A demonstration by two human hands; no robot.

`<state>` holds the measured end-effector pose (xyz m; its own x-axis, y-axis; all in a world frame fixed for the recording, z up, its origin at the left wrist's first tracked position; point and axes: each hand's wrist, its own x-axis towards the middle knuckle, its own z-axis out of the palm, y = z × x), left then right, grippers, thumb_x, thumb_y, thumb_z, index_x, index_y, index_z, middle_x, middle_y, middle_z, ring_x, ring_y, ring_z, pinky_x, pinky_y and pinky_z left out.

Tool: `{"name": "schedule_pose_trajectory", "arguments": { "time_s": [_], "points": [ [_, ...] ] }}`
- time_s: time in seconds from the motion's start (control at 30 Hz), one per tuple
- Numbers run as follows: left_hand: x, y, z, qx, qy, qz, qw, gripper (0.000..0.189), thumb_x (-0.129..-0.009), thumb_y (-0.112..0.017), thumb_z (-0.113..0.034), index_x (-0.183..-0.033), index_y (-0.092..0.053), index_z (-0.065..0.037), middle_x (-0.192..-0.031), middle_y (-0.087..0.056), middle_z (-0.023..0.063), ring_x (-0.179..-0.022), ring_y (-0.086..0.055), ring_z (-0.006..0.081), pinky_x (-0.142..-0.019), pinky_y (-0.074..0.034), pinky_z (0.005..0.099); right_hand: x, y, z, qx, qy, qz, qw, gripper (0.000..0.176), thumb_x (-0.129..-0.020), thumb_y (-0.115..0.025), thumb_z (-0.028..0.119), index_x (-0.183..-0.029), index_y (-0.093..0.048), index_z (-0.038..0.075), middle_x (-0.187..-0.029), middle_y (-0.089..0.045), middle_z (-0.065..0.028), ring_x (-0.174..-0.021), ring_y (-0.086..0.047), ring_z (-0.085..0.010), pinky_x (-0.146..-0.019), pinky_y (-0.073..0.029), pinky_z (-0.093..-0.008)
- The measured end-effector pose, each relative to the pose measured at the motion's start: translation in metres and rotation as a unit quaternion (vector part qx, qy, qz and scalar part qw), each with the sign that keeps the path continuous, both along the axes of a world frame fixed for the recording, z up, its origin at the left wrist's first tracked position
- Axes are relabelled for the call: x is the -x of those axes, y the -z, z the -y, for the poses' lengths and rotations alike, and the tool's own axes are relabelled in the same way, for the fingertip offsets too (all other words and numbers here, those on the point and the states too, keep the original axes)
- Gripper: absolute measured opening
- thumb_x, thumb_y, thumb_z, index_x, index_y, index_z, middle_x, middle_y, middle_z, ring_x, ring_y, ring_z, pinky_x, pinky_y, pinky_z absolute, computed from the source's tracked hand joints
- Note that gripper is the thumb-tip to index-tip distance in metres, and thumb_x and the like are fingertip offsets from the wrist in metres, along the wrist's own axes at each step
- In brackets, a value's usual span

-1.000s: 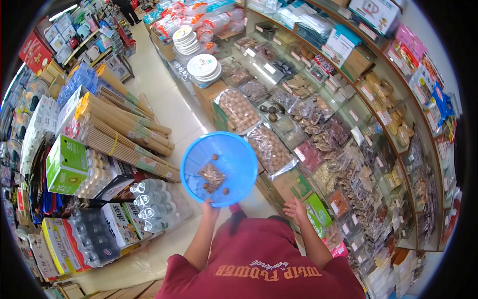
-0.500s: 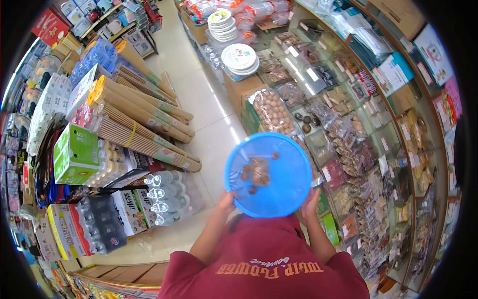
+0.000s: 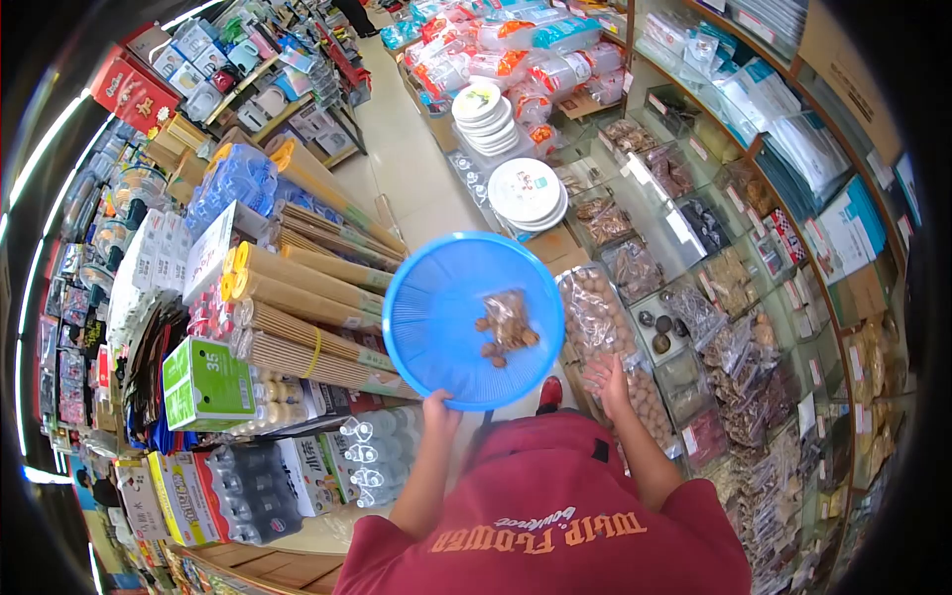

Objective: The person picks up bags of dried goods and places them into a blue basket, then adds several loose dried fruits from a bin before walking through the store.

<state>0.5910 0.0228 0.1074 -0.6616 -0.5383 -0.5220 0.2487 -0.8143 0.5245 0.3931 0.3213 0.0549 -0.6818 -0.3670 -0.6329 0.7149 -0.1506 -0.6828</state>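
Observation:
A round blue plastic basket (image 3: pixel 436 327) is held up in front of my body, its mouth facing me. My left hand (image 3: pixel 440 411) grips its lower rim, with the fingers partly hidden behind it. Inside lie a small clear bag of brown pieces (image 3: pixel 508 315) and several loose brown round pieces (image 3: pixel 493 351). Off the basket's right side, my right hand (image 3: pixel 607 383) is empty, palm up with fingers apart. It is close over a clear bag of round brown nut-like things (image 3: pixel 595 315), and a second such bag (image 3: pixel 650 409) lies just below it in view.
Glass-divided bins of bagged dried goods (image 3: pixel 729 283) line the right. Stacked white plates (image 3: pixel 526 191) stand ahead beside packaged goods (image 3: pixel 496 59). On the left are rolled bamboo mats (image 3: pixel 297 283), a green box (image 3: pixel 206 382) and packs of bottles (image 3: pixel 382 461). Floor (image 3: pixel 416 203) shows between.
My right hand has let go of the basket rim and moved apart to the right. The basket has shifted left in view, its contents lying nearer its right side. The view has swung too.

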Motion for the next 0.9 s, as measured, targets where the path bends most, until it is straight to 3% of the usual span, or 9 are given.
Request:
{"name": "schedule_pose_trajectory", "arguments": {
  "time_s": [0.07, 0.17, 0.3, 0.47, 0.57, 0.6, 0.7, 0.8, 0.9],
  "points": [
    [0.012, 0.008, 0.013, -0.068, -0.049, -0.059, 0.995, 0.077, -0.061, -0.039, 0.005, -0.137, -0.025, 0.001, -0.135, -0.037, 0.0207, -0.124, -0.039, 0.0426, -0.105, -0.032, 0.0587, 0.018, 0.004, 0.007, 0.009, -0.009, 0.011, 1.000, 0.072, -0.092, -0.033, 0.060, -0.138, -0.032, 0.004, -0.121, -0.055, -0.0176, -0.091, -0.060, -0.0258, -0.073, -0.049, -0.0387],
    [0.034, -0.003, 0.010, -0.102, -0.067, -0.044, 0.992, 0.073, -0.062, -0.041, 0.004, -0.134, -0.029, 0.005, -0.133, -0.041, 0.0215, -0.125, -0.037, 0.0423, -0.108, -0.027, 0.0571, 0.036, 0.000, 0.008, 0.004, -0.004, 0.018, 1.000, 0.071, -0.092, -0.034, 0.059, -0.135, -0.035, 0.003, -0.114, -0.058, -0.0170, -0.087, -0.061, -0.0241, -0.071, -0.049, -0.0375],
    [0.052, 0.005, 0.017, -0.117, -0.068, -0.018, 0.991, 0.077, -0.061, -0.039, 0.007, -0.136, -0.025, 0.002, -0.135, -0.037, 0.0207, -0.126, -0.037, 0.0429, -0.106, -0.032, 0.0579, 0.052, -0.009, 0.010, -0.025, 0.024, 0.040, 0.999, 0.070, -0.092, -0.034, 0.059, -0.132, -0.038, 0.003, -0.109, -0.061, -0.0160, -0.084, -0.061, -0.0223, -0.071, -0.049, -0.0365],
    [0.085, 0.007, 0.038, 0.041, 0.140, 0.103, 0.984, 0.067, -0.062, -0.042, 0.012, -0.128, -0.036, 0.003, -0.118, -0.050, 0.0161, -0.107, -0.052, 0.0329, -0.089, -0.048, 0.0453, 0.057, 0.006, 0.011, -0.021, 0.058, 0.057, 0.996, 0.070, -0.092, -0.033, 0.060, -0.134, -0.039, 0.004, -0.117, -0.057, -0.0148, -0.093, -0.058, -0.0217, -0.076, -0.049, -0.0372],
    [0.120, 0.040, 0.042, 0.007, 0.237, 0.064, 0.969, 0.061, -0.064, -0.044, 0.010, -0.125, -0.039, 0.008, -0.119, -0.051, 0.0214, -0.107, -0.054, 0.0374, -0.093, -0.047, 0.0488, 0.061, 0.003, 0.033, 0.004, 0.140, 0.014, 0.990, 0.069, -0.091, -0.033, 0.062, -0.133, -0.040, 0.007, -0.117, -0.057, -0.0117, -0.095, -0.056, -0.0217, -0.078, -0.047, -0.0382],
    [0.132, 0.043, 0.043, 0.004, 0.245, 0.060, 0.968, 0.061, -0.064, -0.044, 0.010, -0.125, -0.039, 0.008, -0.119, -0.051, 0.0214, -0.107, -0.054, 0.0374, -0.093, -0.047, 0.0488, 0.062, -0.003, 0.044, 0.021, 0.193, -0.028, 0.981, 0.068, -0.091, -0.032, 0.063, -0.132, -0.041, 0.010, -0.114, -0.059, -0.0092, -0.095, -0.056, -0.0220, -0.080, -0.045, -0.0386],
    [0.175, 0.044, 0.056, -0.087, 0.267, 0.026, 0.959, 0.057, -0.062, -0.047, 0.008, -0.119, -0.044, 0.005, -0.107, -0.054, 0.0162, -0.097, -0.055, 0.0320, -0.086, -0.048, 0.0441, 0.076, -0.031, 0.068, 0.049, 0.197, -0.011, 0.979, 0.072, -0.089, -0.030, 0.066, -0.130, -0.042, 0.008, -0.119, -0.056, -0.0115, -0.094, -0.055, -0.0236, -0.082, -0.044, -0.0390],
    [0.204, 0.030, 0.094, -0.159, 0.291, 0.013, 0.943, 0.060, -0.061, -0.047, 0.004, -0.121, -0.041, 0.007, -0.112, -0.052, 0.0189, -0.105, -0.052, 0.0358, -0.094, -0.044, 0.0484, 0.080, 0.008, 0.045, 0.043, 0.132, 0.091, 0.986, 0.085, -0.084, -0.034, 0.073, -0.133, -0.040, 0.004, -0.115, -0.054, -0.0133, -0.097, -0.054, -0.0244, -0.082, -0.043, -0.0398],
    [0.231, 0.022, 0.131, -0.179, 0.274, -0.009, 0.945, 0.069, -0.061, -0.047, 0.000, -0.130, -0.036, 0.007, -0.126, -0.047, 0.0247, -0.119, -0.044, 0.0422, -0.104, -0.033, 0.0544, 0.081, -0.002, 0.060, -0.043, 0.212, 0.109, 0.970, 0.091, -0.080, -0.035, 0.077, -0.132, -0.040, 0.003, -0.114, -0.055, -0.0142, -0.095, -0.055, -0.0254, -0.079, -0.043, -0.0391]
  ]
}}
